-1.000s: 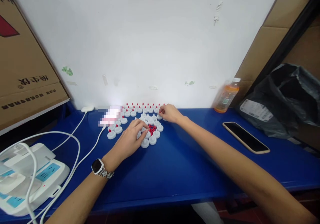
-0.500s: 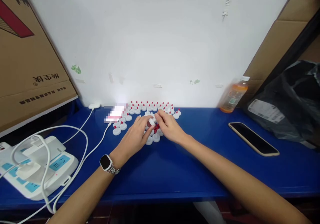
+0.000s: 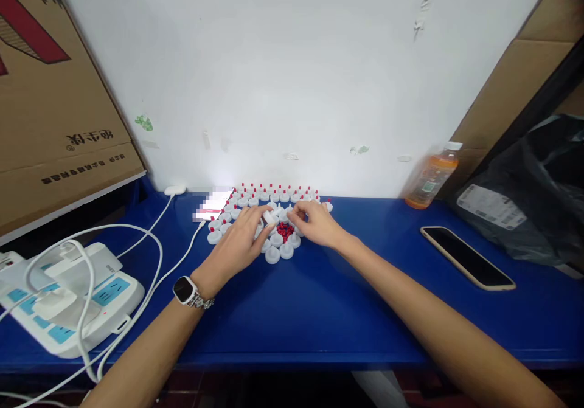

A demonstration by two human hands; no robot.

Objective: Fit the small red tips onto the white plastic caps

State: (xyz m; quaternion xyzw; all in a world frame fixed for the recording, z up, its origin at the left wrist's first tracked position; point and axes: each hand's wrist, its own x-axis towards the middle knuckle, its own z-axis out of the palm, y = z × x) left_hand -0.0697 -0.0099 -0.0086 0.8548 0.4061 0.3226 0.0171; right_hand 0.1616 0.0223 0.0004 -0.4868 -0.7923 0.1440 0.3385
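My left hand [image 3: 241, 233], with a watch on its wrist, holds a white cap [image 3: 269, 217] between thumb and fingers. To its right my right hand [image 3: 316, 221] is closed in a pinch; what lies between its fingertips, if anything, is too small to make out. Below and between the hands sits a heap of small red tips [image 3: 285, 231], ringed by round white caps [image 3: 272, 255] without red tips. Behind my hands stand several rows of white caps with red tips [image 3: 285, 196], reaching toward the wall.
A lit phone [image 3: 218, 201] with a cable leans left of the caps. Nearer left is a white power strip [image 3: 112, 298] with looping cords. On the right are a dark phone [image 3: 465, 257], an orange drink bottle [image 3: 431, 177] and a black plastic bag [image 3: 524, 171].
My hands have moved apart: the right fingertips have drawn slightly away from the cap in my left hand. More of the red heap shows between them. The view has shifted a little.
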